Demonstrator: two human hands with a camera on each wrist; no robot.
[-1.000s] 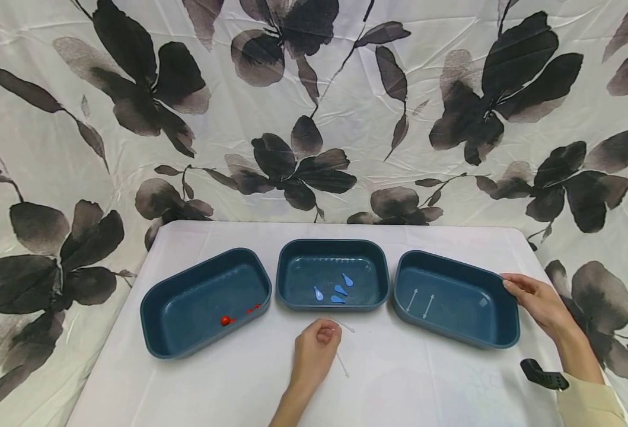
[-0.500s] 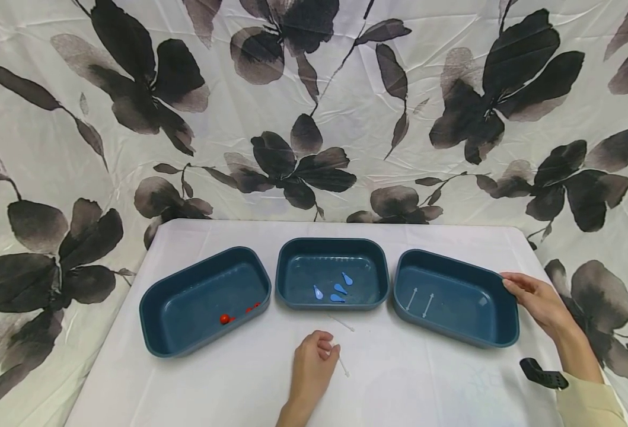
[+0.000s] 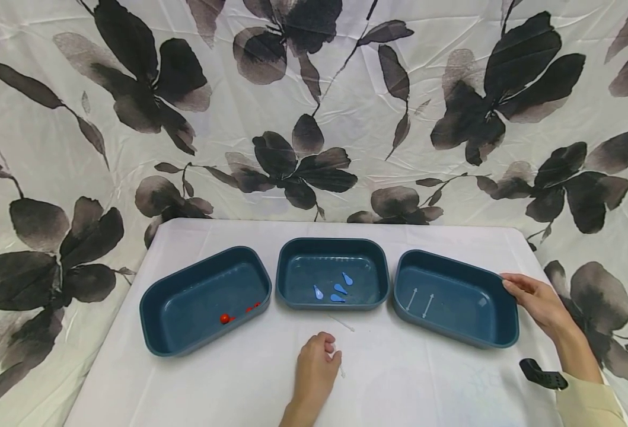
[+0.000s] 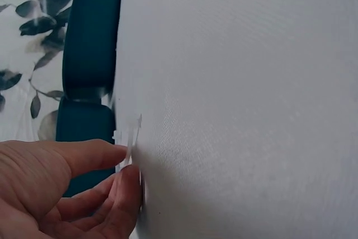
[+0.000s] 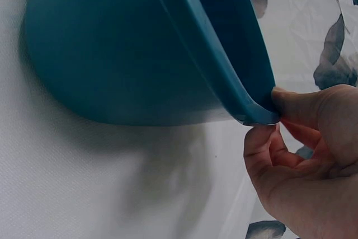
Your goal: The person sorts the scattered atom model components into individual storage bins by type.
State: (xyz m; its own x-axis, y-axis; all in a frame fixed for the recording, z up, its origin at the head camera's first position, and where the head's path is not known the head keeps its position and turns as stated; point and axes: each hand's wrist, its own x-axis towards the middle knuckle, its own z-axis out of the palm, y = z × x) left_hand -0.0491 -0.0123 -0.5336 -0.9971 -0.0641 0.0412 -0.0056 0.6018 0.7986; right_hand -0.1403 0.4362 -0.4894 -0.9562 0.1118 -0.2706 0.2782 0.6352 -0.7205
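My left hand (image 3: 315, 370) is low over the white table, in front of the middle tray. Its thumb and forefinger pinch a thin whitish stick (image 4: 132, 138) with a flared, arrow-like end. A second such stick (image 3: 341, 323) lies on the cloth just beyond. On the right, my right hand (image 3: 540, 305) grips the rim of the right dark teal tray (image 3: 463, 341) between thumb and fingers, seen closely in the right wrist view. Two similar pale sticks (image 3: 428, 306) lie inside that tray.
The middle teal tray (image 3: 332, 307) holds several blue teardrop-shaped pieces (image 3: 339, 289). In the left teal tray (image 3: 159, 350) are a round red piece (image 3: 225, 318) and smaller red bits (image 3: 252, 308). A floral cloth (image 3: 303, 89) hangs behind the table. A black band (image 3: 543, 375) is by the right wrist.
My left hand has drawn back from the farther stick toward me and come to the nearer one, whose end has shifted slightly left. My right hand stays on the tray rim.
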